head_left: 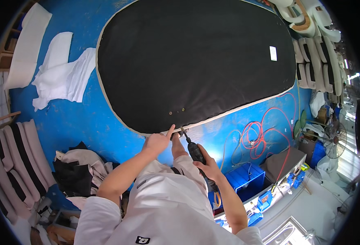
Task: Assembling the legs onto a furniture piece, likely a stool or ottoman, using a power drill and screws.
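A large padded piece with rounded ends, covered in black fabric with a pale edge, lies in front of me. My left hand is at its near edge, index finger stretched onto the black fabric, the other fingers partly hidden. My right hand is wrapped round a black power screwdriver. The tool's thin tip points at the near edge, just right of my left index finger; I cannot tell whether it touches. Two small brass-coloured fittings sit in the fabric a little beyond my finger.
Red hose lies coiled on the blue floor at right. Beside me stand a blue bin and a workbench. White padding lies at left, and striped cushions are stacked on both sides. A fan stands far right.
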Motion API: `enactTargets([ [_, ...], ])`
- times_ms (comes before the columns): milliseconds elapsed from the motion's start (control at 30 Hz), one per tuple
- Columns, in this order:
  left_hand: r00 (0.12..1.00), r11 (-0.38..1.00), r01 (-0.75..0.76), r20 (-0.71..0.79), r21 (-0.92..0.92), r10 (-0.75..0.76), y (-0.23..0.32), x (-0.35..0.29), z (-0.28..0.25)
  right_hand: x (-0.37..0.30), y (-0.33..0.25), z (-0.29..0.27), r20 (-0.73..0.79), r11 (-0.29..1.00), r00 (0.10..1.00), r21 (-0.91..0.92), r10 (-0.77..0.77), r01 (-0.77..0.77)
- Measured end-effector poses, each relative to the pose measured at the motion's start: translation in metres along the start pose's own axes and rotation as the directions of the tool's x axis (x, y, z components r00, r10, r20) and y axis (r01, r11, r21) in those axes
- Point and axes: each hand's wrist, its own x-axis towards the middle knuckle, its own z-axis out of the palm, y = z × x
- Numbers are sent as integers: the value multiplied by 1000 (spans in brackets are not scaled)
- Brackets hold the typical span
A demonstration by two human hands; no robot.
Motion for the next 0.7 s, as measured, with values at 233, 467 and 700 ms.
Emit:
enactTargets([
  [233, 990, 997, -59, -129, -41, 54, -16, 1, 6, 24, -41, 12, -28, 861, 996, -505, -86, 60],
  [467, 979, 981, -170, -130, -96, 157, -37, -4, -2, 34, -91, 29, 26, 565, 998, -825, 52, -8],
  [700, 936, 966, -204, -322, -160, 144, -48, 3, 34, 70, -165, 60, 36, 323, 952, -944, 305, -68],
])
